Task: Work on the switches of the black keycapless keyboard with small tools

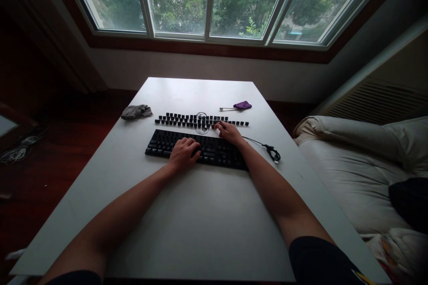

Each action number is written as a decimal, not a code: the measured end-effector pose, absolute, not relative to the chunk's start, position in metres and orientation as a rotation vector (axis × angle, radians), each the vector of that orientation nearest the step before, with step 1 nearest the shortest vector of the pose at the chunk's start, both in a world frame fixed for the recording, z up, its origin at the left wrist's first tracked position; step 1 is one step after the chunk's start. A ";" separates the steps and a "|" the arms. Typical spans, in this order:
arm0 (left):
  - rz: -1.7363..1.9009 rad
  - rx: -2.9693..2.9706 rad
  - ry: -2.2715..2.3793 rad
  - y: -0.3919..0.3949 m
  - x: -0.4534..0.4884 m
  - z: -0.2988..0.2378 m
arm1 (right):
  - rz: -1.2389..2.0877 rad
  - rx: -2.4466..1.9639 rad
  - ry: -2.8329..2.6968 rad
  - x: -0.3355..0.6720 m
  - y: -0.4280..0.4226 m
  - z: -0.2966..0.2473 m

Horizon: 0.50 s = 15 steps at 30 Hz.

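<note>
A black keyboard (160, 146) lies across the middle of a white table (200, 222). Just beyond it, loose black keycaps (180, 120) are laid out in rows. My left hand (183, 153) rests on the middle of the keyboard with its fingers curled down onto the keys. My right hand (229, 132) reaches over the keyboard's far right edge, its fingertips pinched at the keycaps in the row; whether one is held is too small to tell. A wire keycap puller (202, 129) lies between the rows and the keyboard.
A grey cloth (136, 111) sits at the table's left, a purple cloth (242, 105) with a small brush at the far right. The keyboard's cable and USB plug (274, 153) trail right. A cushioned sofa (351, 160) stands right of the table, and windows (214, 0) lie ahead.
</note>
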<state>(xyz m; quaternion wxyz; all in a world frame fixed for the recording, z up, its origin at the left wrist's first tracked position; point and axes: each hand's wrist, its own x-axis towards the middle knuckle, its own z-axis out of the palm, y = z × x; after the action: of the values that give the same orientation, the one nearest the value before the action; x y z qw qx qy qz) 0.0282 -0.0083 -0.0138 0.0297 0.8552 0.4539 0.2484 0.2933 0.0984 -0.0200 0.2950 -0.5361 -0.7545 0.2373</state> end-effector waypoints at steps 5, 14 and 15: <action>0.780 2.629 1.403 -0.008 0.029 -0.014 | 0.631 -1.436 -2.005 0.294 0.097 -0.018; 0.738 2.709 1.306 -0.013 0.028 -0.007 | 0.734 -1.358 -1.672 0.292 0.096 -0.016; 0.722 2.732 1.260 -0.014 0.028 -0.006 | 0.755 -1.348 -1.638 0.292 0.096 -0.017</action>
<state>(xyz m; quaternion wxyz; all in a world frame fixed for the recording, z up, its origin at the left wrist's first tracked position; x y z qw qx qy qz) 0.0284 -0.0140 -0.0060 0.0238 0.8828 0.4072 0.2332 0.2916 0.0962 -0.0168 0.4306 -0.5403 -0.6565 0.3028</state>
